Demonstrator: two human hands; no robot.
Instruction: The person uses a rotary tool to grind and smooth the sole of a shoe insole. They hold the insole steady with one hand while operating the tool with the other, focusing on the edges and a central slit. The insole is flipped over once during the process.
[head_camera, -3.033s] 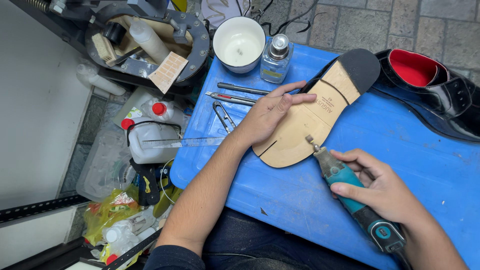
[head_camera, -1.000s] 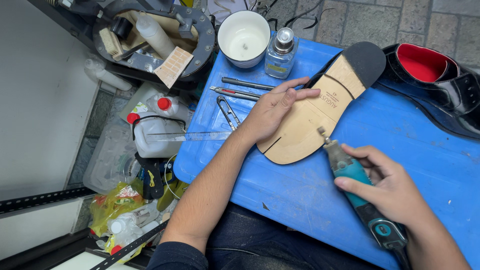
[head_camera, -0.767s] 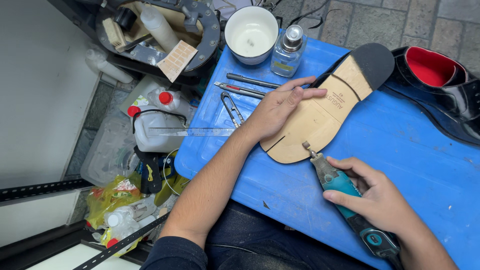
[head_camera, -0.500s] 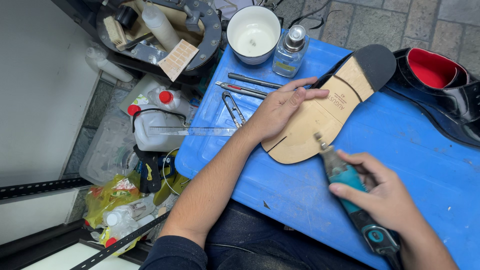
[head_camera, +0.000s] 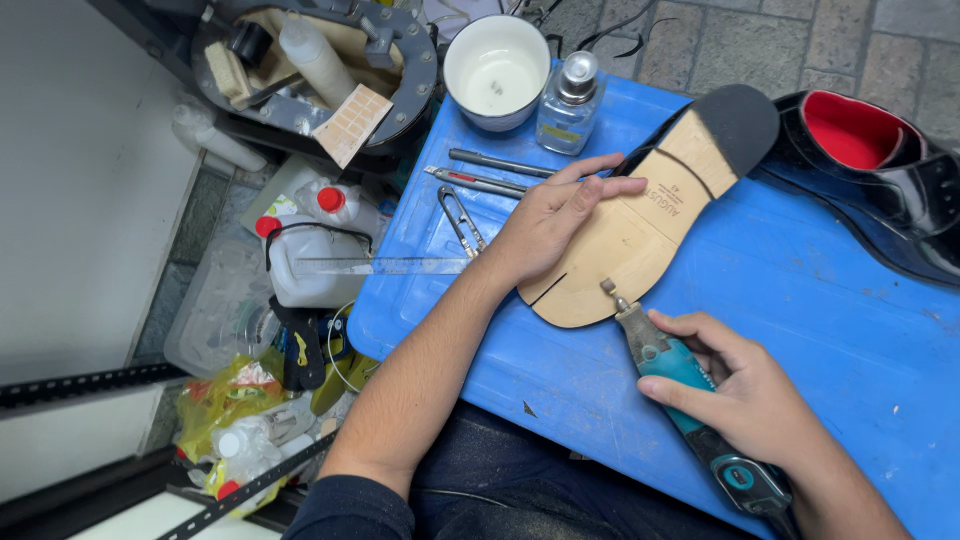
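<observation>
A tan leather shoe sole (head_camera: 640, 235) with a black heel lies on the blue plastic lid (head_camera: 800, 300). My left hand (head_camera: 550, 215) lies flat on its front part, fingers spread, pressing it down. My right hand (head_camera: 755, 395) grips a teal rotary tool (head_camera: 675, 375). The tool's small grinding tip touches the sole's near edge.
A white bowl (head_camera: 497, 70), a small glass bottle (head_camera: 570, 100), a pen, a knife and snips (head_camera: 460, 222) lie at the lid's far left. A black shoe with red lining (head_camera: 880, 165) sits at far right. White jugs, a ruler and a tool tray crowd the floor left.
The rotary tool's tip has shifted back and forth along the sole's near edge. My left hand has stayed pressed on the sole.
</observation>
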